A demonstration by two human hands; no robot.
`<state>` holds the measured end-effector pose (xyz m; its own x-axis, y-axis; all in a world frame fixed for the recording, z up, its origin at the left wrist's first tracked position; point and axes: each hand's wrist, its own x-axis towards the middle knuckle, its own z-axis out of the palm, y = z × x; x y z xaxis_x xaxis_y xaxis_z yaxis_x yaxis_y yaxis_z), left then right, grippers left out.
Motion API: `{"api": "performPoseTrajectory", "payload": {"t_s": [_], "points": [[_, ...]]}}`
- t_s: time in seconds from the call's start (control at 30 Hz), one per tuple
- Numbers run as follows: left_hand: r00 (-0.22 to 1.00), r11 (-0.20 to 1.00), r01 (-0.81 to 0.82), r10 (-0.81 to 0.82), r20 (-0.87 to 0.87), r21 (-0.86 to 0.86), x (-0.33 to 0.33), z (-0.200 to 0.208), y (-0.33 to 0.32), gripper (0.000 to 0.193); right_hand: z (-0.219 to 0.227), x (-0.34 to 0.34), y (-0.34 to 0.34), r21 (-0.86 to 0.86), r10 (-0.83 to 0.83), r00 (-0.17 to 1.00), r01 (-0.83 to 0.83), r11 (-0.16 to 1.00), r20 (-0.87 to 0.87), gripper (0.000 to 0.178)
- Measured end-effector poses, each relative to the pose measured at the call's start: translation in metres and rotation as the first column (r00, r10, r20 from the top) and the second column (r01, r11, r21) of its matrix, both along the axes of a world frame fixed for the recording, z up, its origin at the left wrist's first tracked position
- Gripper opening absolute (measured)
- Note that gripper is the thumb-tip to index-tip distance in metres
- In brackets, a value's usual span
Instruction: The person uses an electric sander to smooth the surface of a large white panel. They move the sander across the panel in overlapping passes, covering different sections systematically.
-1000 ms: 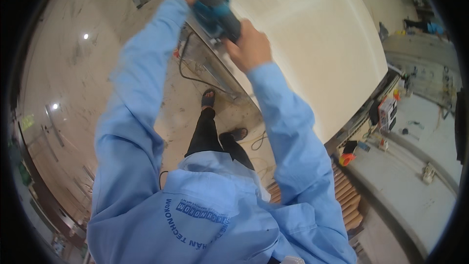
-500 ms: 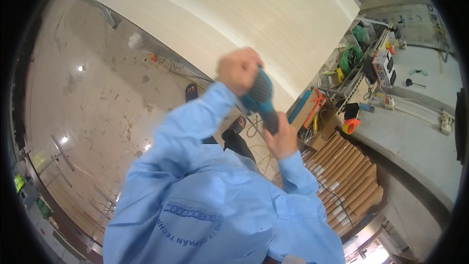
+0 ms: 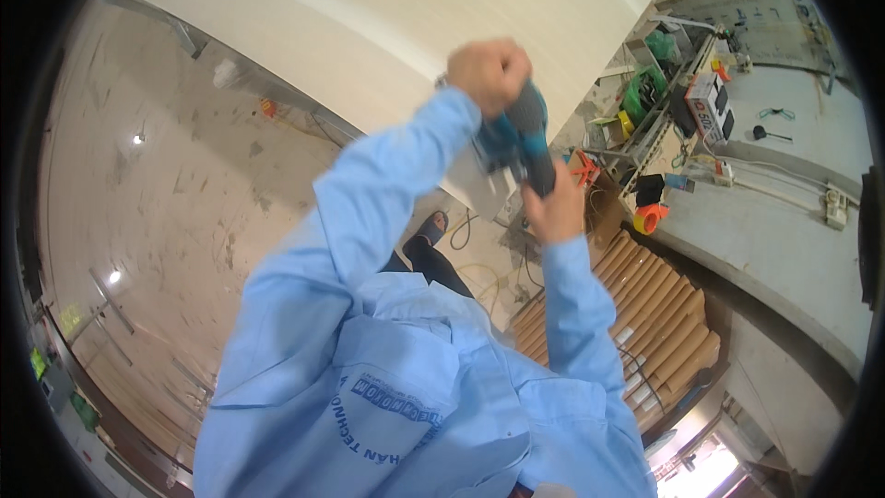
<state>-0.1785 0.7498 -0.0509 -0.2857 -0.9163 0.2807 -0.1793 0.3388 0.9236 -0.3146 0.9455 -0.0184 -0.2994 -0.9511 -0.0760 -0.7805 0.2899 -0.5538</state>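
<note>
A teal and black handheld power tool [image 3: 529,122], shaped like a planer or belt sander, is in both my hands over the near edge of a large pale board [image 3: 369,46]. My left hand [image 3: 490,72] is closed over its front end. Around the rear handle, my right hand [image 3: 559,207] is wrapped. The underside of the tool is hidden, so I cannot tell whether it touches the board. Faint lighter streaks run across the board's surface.
Cardboard pieces [image 3: 636,314] stand in a row by my right side. A grey worktop [image 3: 774,194] at the right carries an orange tape dispenser [image 3: 651,218] and a box [image 3: 708,106]. Green bags [image 3: 643,92] sit on a cluttered rack. A cable [image 3: 464,232] hangs near my foot.
Both hands and the power tool have moved forward and to the right along the board's near edge. My grip on it looks the same.
</note>
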Motion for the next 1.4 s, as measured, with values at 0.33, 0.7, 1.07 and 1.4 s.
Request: {"api": "performPoseTrajectory", "payload": {"t_s": [0.33, 0.7, 1.07, 1.4], "points": [[0.987, 0.988, 0.147, -0.149, -0.052, -0.054, 0.002, 0.011, 0.119, 0.014, 0.017, 0.031, 0.135, 0.092, -0.098, 0.995, 0.097, 0.991, 0.012, 0.040], [0.949, 0.957, 0.286, -0.291, 0.122, 0.054, -0.093, 0.009, 0.001, 0.031, -0.009, -0.043, 0.040, 0.028, -0.232, 0.972, 0.231, 0.972, 0.026, 0.045], [0.961, 0.961, 0.275, -0.276, 0.015, 0.025, -0.046, -0.006, -0.031, 0.036, -0.006, -0.001, 0.004, 0.089, -0.162, 0.986, 0.165, 0.982, -0.043, 0.057], [0.983, 0.981, 0.180, -0.182, 0.031, 0.067, 0.002, 0.007, -0.001, 0.025, 0.007, 0.025, 0.018, 0.159, -0.106, 0.991, 0.091, 0.983, 0.085, 0.039]]}}
